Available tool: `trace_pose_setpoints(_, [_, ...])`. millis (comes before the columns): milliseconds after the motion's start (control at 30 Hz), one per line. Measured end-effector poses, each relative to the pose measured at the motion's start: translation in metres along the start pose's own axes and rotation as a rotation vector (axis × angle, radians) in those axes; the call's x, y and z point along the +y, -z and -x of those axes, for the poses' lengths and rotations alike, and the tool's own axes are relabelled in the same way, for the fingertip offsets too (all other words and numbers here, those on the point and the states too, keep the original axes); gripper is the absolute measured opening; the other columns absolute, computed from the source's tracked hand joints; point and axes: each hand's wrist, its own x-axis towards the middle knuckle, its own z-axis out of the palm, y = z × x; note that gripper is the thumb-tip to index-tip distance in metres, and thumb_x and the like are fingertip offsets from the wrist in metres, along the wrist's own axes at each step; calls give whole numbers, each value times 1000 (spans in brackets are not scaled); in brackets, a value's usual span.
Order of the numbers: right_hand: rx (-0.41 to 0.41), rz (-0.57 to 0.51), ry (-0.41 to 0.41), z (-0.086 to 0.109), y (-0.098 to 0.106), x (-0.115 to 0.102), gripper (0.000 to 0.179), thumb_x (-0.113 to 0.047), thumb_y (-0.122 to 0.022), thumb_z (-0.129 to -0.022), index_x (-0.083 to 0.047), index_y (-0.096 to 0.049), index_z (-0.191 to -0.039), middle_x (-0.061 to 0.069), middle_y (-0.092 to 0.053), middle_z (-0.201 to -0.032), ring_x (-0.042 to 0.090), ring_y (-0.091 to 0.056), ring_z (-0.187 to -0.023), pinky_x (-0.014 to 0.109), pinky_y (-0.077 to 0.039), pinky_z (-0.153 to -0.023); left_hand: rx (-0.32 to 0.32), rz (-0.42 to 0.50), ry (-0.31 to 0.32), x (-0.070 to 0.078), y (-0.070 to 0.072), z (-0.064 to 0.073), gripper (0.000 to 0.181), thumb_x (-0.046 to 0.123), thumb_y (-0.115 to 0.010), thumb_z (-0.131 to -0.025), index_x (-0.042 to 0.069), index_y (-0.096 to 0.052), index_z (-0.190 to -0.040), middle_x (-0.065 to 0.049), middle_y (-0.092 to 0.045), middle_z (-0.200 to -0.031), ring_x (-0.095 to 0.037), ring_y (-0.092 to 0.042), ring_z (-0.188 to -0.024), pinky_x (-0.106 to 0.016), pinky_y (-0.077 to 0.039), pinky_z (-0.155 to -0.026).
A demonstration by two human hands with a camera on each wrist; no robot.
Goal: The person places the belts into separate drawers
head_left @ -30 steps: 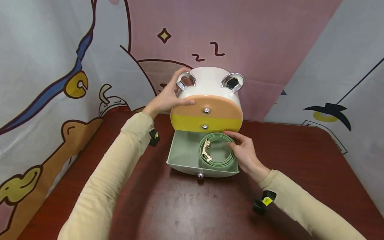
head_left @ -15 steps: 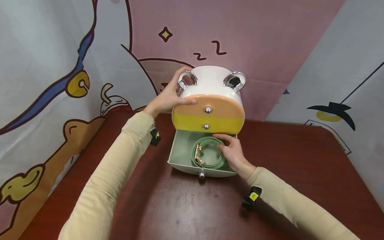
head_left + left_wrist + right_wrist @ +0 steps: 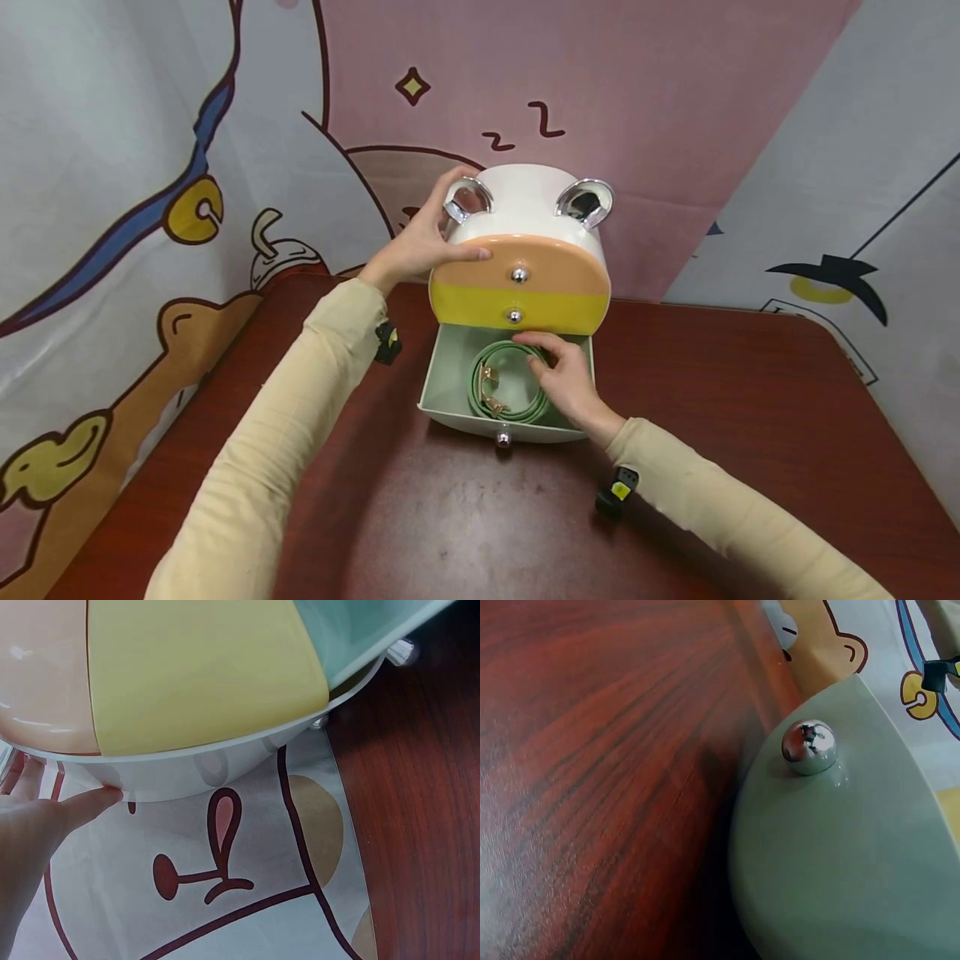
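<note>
A small animal-shaped drawer cabinet (image 3: 525, 200) with silver ears stands on the table in the head view. My left hand (image 3: 420, 242) holds its upper left side, thumb over the orange drawer front (image 3: 480, 271), other fingers behind the ear. Below, the pale green drawer (image 3: 450, 375) is pulled out. A coiled green belt (image 3: 480, 400) with a gold buckle (image 3: 491, 400) is inside it. My right hand (image 3: 566, 379) reaches in and pinches the coil's right side between thumb and fingers. In the right wrist view, the drawer front (image 3: 840, 847) shows with its knob (image 3: 808, 746); the hand is hidden.
The yellow drawer front (image 3: 480, 308) stays closed between the orange and green ones. The dark red table (image 3: 735, 400) extends on both sides and in front. Close behind hangs a cartoon-printed cloth (image 3: 600, 83).
My right hand has moved left, carrying the coiled belt from the drawer's right side toward its middle and lower into it. The left hand stays on the cabinet.
</note>
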Motion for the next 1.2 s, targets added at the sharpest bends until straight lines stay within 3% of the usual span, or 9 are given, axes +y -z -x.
trace_pose_setpoints(167, [-19, 22, 64, 0, 2, -4, 30, 20, -56, -81, 11, -68, -107, 23, -65, -111, 36, -54, -115, 39, -39, -99, 4, 7, 9, 0, 0, 1, 97, 1, -79, -77, 20, -18, -149, -10, -32, -141, -31, -52, -108, -43, -47, -87])
trace_pose_setpoints(367, [-71, 47, 64, 5, 10, -11, 33, 16, -59, -81, 3, -70, -110, 14, -67, -113, 27, -55, -116, 36, -39, -100, 5, 7, -1, 0, 0, 1, 97, 1, -79, -77, 19, -17, -150, -12, -33, -139, -29, -50, -111, -43, -45, -89])
trace_pose_setpoints(567, [-122, 45, 52, 10, 15, -16, 35, 14, -58, -81, 0, -70, -111, 11, -68, -110, 28, -61, -101, 41, -49, -86, 10, 0, 7, 1, 0, 2, 97, 1, -78, -77, 20, -17, -150, -11, -31, -141, -29, -48, -114, -44, -44, -91])
trace_pose_setpoints(767, [-166, 30, 42, 16, 16, -24, 35, 13, -58, -83, 1, -69, -113, 11, -68, -110, 25, -60, -101, 36, -50, -81, 12, -16, 16, 1, 0, 2, 98, 3, -79, -77, 21, -17, -150, -9, -28, -144, -32, -48, -114, -45, -44, -92])
trace_pose_setpoints(967, [-177, 14, 62, 27, 16, -32, 38, 12, -60, -82, -2, -67, -117, 8, -62, -105, 21, -60, -86, 30, -50, -73, 14, -16, 7, 0, 0, 1, 98, 3, -79, -77, 21, -17, -150, -8, -29, -143, -31, -48, -114, -44, -44, -92])
trace_pose_setpoints(1067, [-198, 23, 75, 33, 17, -36, 34, 6, -65, -85, -4, -67, -117, 8, -60, -101, 18, -60, -81, 29, -51, -68, 13, -14, 5, 0, -1, 1, 97, 3, -79, -77, 21, -17, -150, -9, -29, -143, -32, -48, -113, -44, -44, -91])
trace_pose_setpoints(1200, [-260, -7, 73, 42, 20, -41, 30, -5, -67, -90, -6, -65, -120, 10, -61, -103, 24, -66, -77, 30, -52, -63, 11, -9, 9, 0, -1, 1, 96, 4, -79, -77, 22, -18, -149, -9, -30, -141, -31, -50, -110, -44, -46, -90])
